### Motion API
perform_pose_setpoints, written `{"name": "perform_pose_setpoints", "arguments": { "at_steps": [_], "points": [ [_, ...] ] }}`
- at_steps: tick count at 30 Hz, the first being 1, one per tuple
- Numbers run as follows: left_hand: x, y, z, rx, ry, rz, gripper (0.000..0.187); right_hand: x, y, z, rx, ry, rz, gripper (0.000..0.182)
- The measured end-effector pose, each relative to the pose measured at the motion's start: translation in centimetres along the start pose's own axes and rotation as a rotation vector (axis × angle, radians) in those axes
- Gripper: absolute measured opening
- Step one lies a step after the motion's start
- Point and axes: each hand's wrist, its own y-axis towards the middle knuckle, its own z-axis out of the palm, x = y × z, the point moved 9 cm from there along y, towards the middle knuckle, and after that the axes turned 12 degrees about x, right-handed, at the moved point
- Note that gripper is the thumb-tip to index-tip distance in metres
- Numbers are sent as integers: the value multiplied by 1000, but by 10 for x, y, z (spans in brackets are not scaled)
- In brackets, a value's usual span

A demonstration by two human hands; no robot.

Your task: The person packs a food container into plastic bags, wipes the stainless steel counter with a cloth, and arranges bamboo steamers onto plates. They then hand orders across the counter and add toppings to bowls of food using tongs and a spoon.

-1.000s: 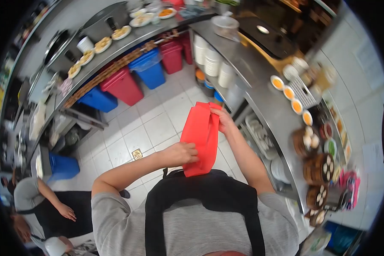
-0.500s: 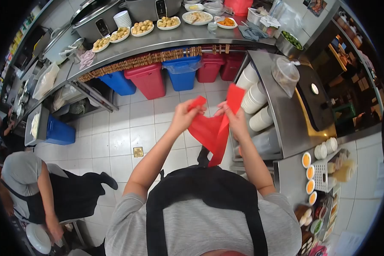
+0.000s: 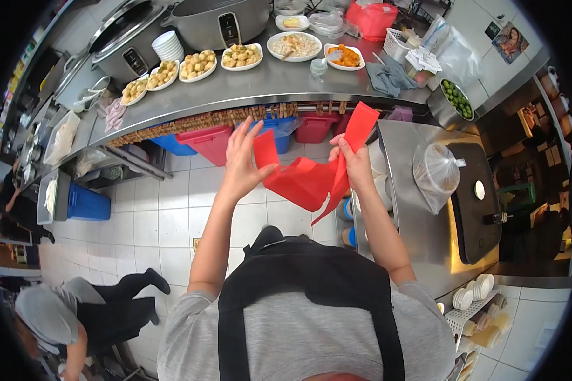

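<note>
A red plastic bag (image 3: 302, 181), creased and partly unfolded, hangs in front of my chest. My right hand (image 3: 354, 164) pinches it on the right, with one strip standing up above the fingers and another part hanging below them. At the bag's left side is my left hand (image 3: 243, 157), fingers stretched upward and apart, its thumb right at the red plastic.
Several plates of food (image 3: 242, 57) line the steel counter (image 3: 235, 95) ahead, with rice cookers (image 3: 219, 22) behind. Bins (image 3: 203, 143) stand beneath it. On the right-hand steel worktop (image 3: 403, 178) sits a clear bag (image 3: 436, 171). A co-worker (image 3: 51, 311) bends at lower left.
My left hand has opened and shifted left and up from its pinch on the bag. The bag has spread wider. My view has moved closer to the counter, and the co-worker bends lower.
</note>
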Motion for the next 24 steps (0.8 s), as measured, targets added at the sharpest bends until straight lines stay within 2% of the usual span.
{"name": "perform_pose_setpoints", "arguments": {
  "at_steps": [2, 3, 4, 7, 11, 16, 18, 19, 20, 22, 23, 24],
  "points": [
    [0, 26, 13, 213, -222, 54, 61, 3, 17, -9, -24, 3, -13, 23],
    [9, 37, 40, 432, -521, -10, 58, 4, 26, -14, -34, -20, -12, 23],
    [1, 46, 52, 514, -504, 39, 55, 4, 34, -20, -45, -44, -11, 24],
    [-25, 72, 78, 539, -187, 363, 54, 5, 58, -39, -76, -116, -74, 24],
    [-27, 114, 107, 510, -219, 614, 50, 8, 87, -66, -153, -126, -84, 23],
    [4, 173, 163, 551, -239, 637, 39, -6, 123, -95, -171, -148, 27, 22],
    [50, 183, 223, 931, -664, 83, 33, -7, 140, -121, -260, -246, 46, 23],
    [52, 182, 238, 995, -1044, -44, 27, -7, 146, -137, -320, -348, 73, 27],
    [50, 181, 243, 1017, -1050, -40, 27, 17, 146, -147, -482, -600, -81, 44],
    [67, 179, 253, 885, -1392, -422, 15, 72, 122, -148, -818, -1331, -308, 56],
    [67, 181, 252, 861, -1398, -431, 14, 85, 110, -145, -848, -1202, -345, 41],
    [64, 181, 252, 863, -1406, -439, 14, 68, 110, -147, -690, -923, -191, 29]
  ]
}}
